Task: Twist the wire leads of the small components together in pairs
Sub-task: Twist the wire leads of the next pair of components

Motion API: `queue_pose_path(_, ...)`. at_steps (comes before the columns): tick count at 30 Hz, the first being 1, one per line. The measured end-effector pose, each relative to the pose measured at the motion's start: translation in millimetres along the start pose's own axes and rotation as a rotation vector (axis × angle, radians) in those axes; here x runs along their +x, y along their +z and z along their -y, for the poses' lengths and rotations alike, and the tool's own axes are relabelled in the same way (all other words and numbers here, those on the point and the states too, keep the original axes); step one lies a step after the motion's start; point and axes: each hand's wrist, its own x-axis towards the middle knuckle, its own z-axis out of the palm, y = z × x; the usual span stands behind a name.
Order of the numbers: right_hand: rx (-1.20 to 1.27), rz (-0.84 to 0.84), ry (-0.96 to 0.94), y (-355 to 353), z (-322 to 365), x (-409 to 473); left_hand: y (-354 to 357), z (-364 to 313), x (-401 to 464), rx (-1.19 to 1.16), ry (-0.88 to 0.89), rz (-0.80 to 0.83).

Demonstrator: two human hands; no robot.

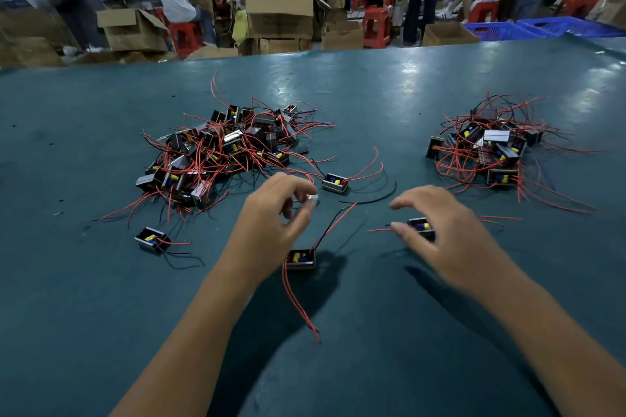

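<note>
Small black box components with yellow and blue parts and red and black leads lie on the teal table [101, 298]. My left hand [274, 223] is curled, its thumb and fingertips pinching a small pale blurred component [313, 198]. Just below that hand lies a component [300, 259]; its red and black leads run up and right, and two red leads trail toward me. My right hand [440, 234] hovers with fingers spread over another component [421, 225], thumb beside it. A single component [335, 183] lies between the hands, farther out.
A large pile of components [220, 152] sits left of centre and a smaller pile [491, 149] at the right. One loose component [152, 240] lies at the left, and a black wire [376, 199] near the middle. Beyond the table are cardboard boxes, red stools and people.
</note>
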Motion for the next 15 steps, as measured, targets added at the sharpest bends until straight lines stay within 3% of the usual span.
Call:
queue_pose_path(6, -0.014, 0.006, -0.043, 21, -11, -2, 34, -29, -16, 0.133, 0.158, 0.065)
queue_pose_path(15, -0.038, -0.004, -0.071, 21, -3, -4, 54, -35, -20, 0.227, 0.117, 0.046)
